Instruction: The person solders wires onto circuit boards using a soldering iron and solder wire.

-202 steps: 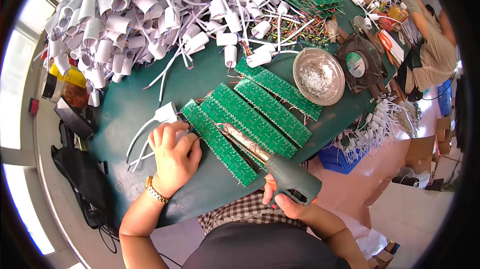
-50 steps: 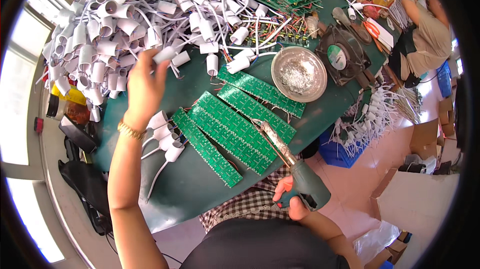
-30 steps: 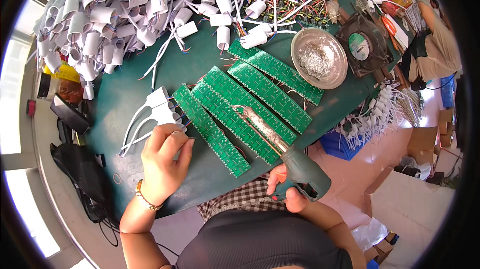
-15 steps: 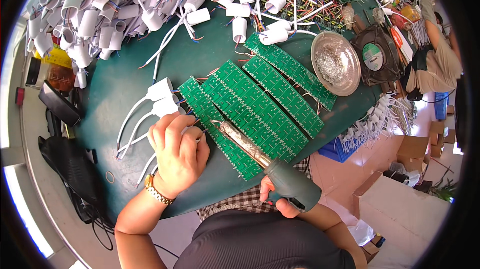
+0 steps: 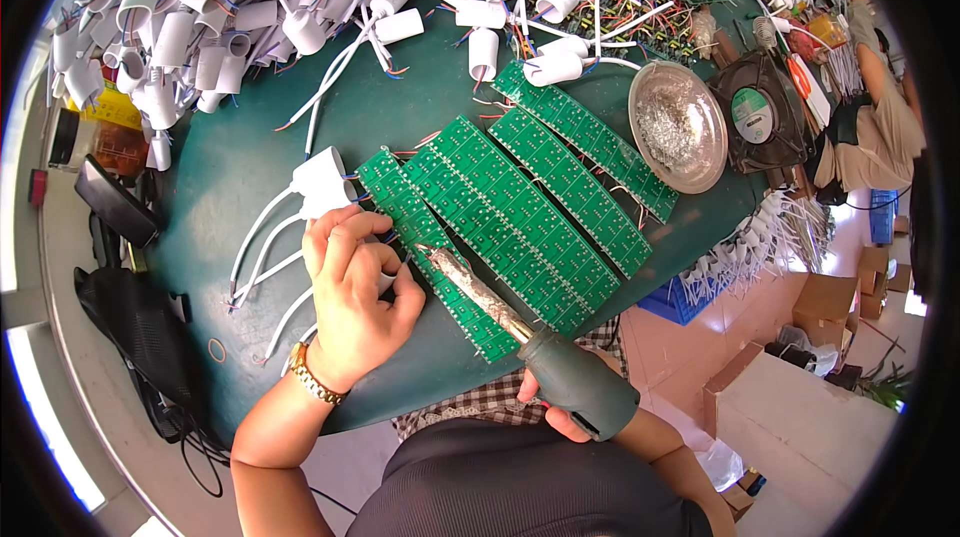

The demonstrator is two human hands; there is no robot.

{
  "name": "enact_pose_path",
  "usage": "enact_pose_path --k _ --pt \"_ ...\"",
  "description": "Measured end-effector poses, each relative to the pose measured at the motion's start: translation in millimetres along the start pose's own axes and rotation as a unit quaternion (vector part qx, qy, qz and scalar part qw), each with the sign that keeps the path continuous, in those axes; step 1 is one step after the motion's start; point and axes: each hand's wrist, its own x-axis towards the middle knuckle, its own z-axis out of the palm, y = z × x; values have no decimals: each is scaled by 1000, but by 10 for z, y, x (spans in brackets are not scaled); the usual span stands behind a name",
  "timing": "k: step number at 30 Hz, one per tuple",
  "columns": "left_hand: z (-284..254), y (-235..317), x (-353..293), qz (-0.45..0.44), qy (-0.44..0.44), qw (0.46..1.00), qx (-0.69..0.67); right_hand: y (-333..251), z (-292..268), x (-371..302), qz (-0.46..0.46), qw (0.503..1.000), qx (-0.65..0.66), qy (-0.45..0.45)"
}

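Observation:
My left hand (image 5: 355, 292), fingers bent and closed, is around a white plastic lamp holder (image 5: 385, 282) at the left edge of the green circuit boards (image 5: 510, 227). The hand partly hides that holder and its wires. Just beyond the fingertips, another white lamp holder (image 5: 322, 182) lies with its wire ends at the board edge. My right hand (image 5: 560, 417) grips the dark green handle of a soldering iron (image 5: 580, 382). Its foil-wrapped barrel slants over the leftmost board, and the tip points at the board beside my left fingers.
White lamp holders (image 5: 170, 37) are heaped at the back left. Right of the boards are a round metal dish (image 5: 680, 127) with silvery bits and a black fan (image 5: 755, 112). A black device (image 5: 118, 202) stands at the left edge. Another person's arm (image 5: 880, 77) shows at the far right.
My left hand has shifted slightly away from me and now covers more of the lamp holders. The soldering iron has moved a little left, its tip still by the leftmost board.

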Motion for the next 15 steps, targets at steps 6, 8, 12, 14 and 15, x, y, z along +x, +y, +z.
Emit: enact_pose_path --k 6,8,12,14,15 --pt "-11 11 16 -18 -18 1000 -10 153 203 -67 -7 992 -69 103" --pt "-3 -3 2 -16 -14 1000 -15 184 227 -62 -14 991 -67 111" --pt "1 -11 7 -15 -3 1000 -21 297 262 -131 -24 979 -170 108" --pt "11 -9 7 -17 0 1000 -23 297 275 -132 -41 977 -174 115" --pt "16 -10 10 -20 -1 1000 -23 296 280 -135 -58 974 -179 124"
